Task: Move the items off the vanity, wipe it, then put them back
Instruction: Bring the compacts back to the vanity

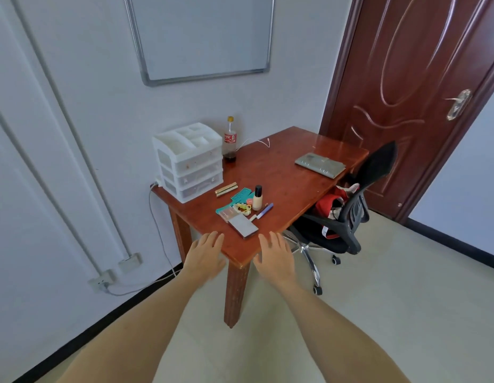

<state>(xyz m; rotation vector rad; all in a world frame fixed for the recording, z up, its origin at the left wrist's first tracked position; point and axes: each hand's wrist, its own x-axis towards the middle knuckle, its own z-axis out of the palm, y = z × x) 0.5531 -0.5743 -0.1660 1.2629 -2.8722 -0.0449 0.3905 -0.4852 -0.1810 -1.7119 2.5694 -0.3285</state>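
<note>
As I look down from the head camera, my left hand (204, 254) and my right hand (276, 255) are both stretched forward at the near corner of the wooden vanity (290, 172), with the fingers straight and relaxed, and they hold nothing. The left hand is over the left edge of the corner, the right hand just beside the right edge; whether they touch the wood I cannot tell.

On the vanity, near my hands, lies a small group of items: a grey flat case (243, 226), a teal comb (237, 199), a bottle of foundation (257, 197) standing upright, a blue pen (265, 210), and a gold tube (226, 189). Behind them a white drawer organizer (189, 161) stands at the wall, and a cola bottle (229, 139) is just beside it. A folded grey cloth (320, 164) lies well apart, at the far right side. A black office chair (348, 214) stands beside the vanity, near a brown door (406, 78).
</note>
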